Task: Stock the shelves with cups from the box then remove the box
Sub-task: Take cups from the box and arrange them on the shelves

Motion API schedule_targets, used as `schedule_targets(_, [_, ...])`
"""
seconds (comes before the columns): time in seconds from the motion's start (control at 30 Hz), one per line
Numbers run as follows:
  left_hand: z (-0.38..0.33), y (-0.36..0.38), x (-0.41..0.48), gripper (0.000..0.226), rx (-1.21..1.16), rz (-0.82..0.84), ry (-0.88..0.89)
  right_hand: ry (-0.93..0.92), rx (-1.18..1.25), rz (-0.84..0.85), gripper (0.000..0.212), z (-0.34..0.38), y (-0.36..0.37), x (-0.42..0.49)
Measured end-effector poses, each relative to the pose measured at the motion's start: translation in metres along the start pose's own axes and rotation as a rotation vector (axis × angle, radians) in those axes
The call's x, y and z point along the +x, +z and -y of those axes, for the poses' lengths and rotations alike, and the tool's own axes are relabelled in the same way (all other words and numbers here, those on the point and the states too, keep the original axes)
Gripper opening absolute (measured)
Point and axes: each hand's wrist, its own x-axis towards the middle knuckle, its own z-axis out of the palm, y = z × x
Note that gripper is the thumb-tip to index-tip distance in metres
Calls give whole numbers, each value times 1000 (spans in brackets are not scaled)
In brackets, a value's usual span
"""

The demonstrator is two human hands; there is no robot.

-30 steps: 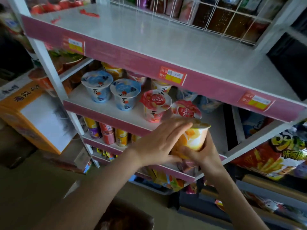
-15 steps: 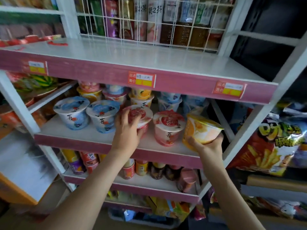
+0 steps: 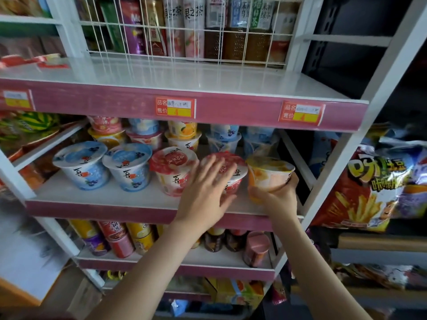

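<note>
- Change: 1 s ago both hands held the orange cup [image 3: 265, 177] out in front of the shelf [image 3: 104, 197]. It's now in the front row, far-right slot, and upright vs tilted 0.5 s ago.
- right hand [image 3: 277, 200] grasps the cup's lower right side, fingers curled round it. Base is hidden by the hand + blur, so can't tell if it's fully down.
- left hand [image 3: 203, 192] is off the orange cup. 0.5 s ago it was on the far red cup [image 3: 172, 167]; now it lies w/ straight, spread fingers on the near red cup [image 3: 239, 163], just left of the grip. It holds nothing; my read is it's steadying the row for the newcomer.
- Meaning: this placement is approx done and release is next. The box isn't in view, so remaining stock is unknown and removal is not yet done afaict.
- Count, front row going left from the grip: 1 orange, 2 red, 2 blue cups [image 3: 127, 166] = 5.
- Behind the grip: approx 5 stacks of cups, partly hidden, no exact count.
- Above the grip: 3 price tags [image 3: 175, 108] on the upper shelf's edge.
</note>
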Motion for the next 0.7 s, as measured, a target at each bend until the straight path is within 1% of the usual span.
schedule_targets(0.07, [1,10,5,52,-8,6,43,27,-42,2,97,3,2,3])
schedule_targets(0.17, [3,18,12,50,-11,-15,-21,58,-129,-4,95,7,5,7])
schedule_targets(0.27, [2,23,13,50,-25,-38,-52,34,-216,-14,90,4,8,9])
schedule_targets(0.37, [-1,25,11,49,-63,-22,-76,18,-256,-29,88,2,10,6])
schedule_targets(0.43, [-5,22,10,44,-87,-19,-101,-12,-309,-18,80,2,9,2])
schedule_targets(0.5, [-11,14,2,43,-141,-36,-115,-25,-367,-3,75,4,4,-6])
schedule_targets(0.57, [-20,3,-15,47,-243,-69,-94,-38,-361,-20,79,4,-2,-23])
schedule_targets(0.6, [-24,-3,-29,52,-294,-81,-88,-66,-318,-51,85,3,-3,-38])
schedule_targets(0.63, [-25,-11,-46,56,-338,-87,-92,-135,-273,-81,91,-1,-3,-58])
schedule_targets(0.67, [-24,-17,-69,56,-370,-85,-107,-232,-254,-85,93,-5,-1,-83])
schedule_targets(0.7, [-21,-21,-98,53,-389,-68,-133,-322,-270,-49,93,-16,5,-109])
